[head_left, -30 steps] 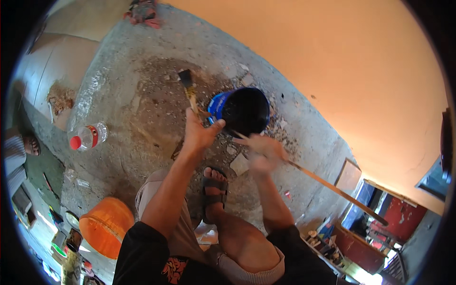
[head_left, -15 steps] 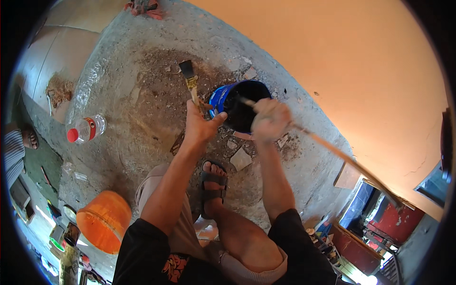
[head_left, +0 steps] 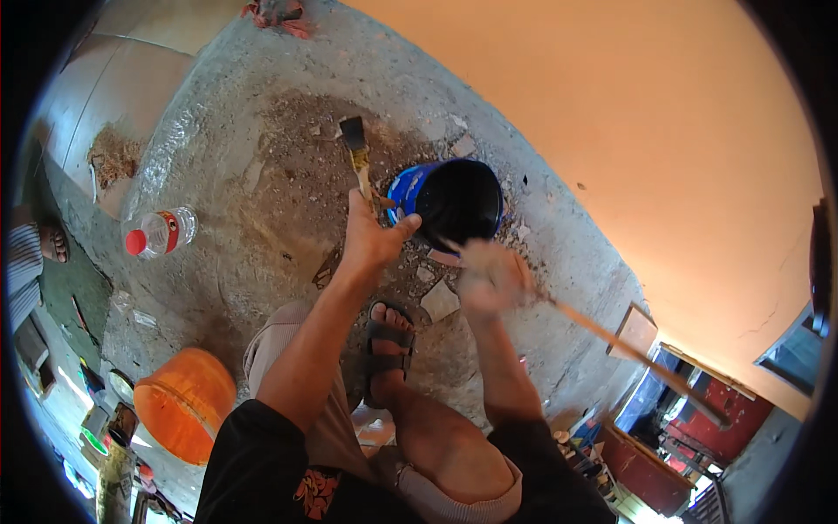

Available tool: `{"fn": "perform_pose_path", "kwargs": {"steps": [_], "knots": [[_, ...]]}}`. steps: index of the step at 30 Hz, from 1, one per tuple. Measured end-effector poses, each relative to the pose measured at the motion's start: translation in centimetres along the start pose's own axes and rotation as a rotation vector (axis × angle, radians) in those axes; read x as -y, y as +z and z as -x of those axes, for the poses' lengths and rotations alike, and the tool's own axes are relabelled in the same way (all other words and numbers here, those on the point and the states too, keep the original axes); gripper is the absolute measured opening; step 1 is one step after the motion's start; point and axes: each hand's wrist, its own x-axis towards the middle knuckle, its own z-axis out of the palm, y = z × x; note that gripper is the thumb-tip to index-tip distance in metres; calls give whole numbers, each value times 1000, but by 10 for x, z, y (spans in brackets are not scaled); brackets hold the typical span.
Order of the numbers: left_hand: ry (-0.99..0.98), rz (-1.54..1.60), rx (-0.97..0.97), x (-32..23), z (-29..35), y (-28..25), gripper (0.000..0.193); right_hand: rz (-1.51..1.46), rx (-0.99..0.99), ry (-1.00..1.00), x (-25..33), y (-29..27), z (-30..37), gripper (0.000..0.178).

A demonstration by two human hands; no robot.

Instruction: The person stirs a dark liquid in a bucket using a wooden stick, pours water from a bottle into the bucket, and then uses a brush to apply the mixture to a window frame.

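Well left of the left hand (head_left: 374,240), nearer the body, stands an orange bucket (head_left: 185,380). A blue bucket (head_left: 407,188), dark inside, sits just beyond the right hand (head_left: 494,278), which, blurred, is clenched around a long wooden stick (head_left: 650,368) slanting rightward. The left hand grasps a brush (head_left: 360,155), bristles pointing forward.

The orange wall (head_left: 663,131) right of the blue bucket (head_left: 408,188) glows warmly, the bucket's inside sinks into shadow, and the right hand (head_left: 494,279) just below the bucket blurs.
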Motion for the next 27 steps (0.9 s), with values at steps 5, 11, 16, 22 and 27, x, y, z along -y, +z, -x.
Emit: {"fn": "perform_pose_path", "kwargs": {"steps": [5,11,16,22,27], "knots": [[-88,132,9,1,0,0,55,1112,-53,-372,-2,2,-14,31],[-35,120,5,1,0,1,53,53,172,175,-19,-18,15,34],[-43,88,1,0,2,-2,51,456,30,-59,-33,-69,34,34],[-131,173,35,-2,0,-2,55,464,139,-29,-13,-37,6,27],[-12,81,13,-3,3,-5,57,110,281,178,-1,-20,10,26]]}}
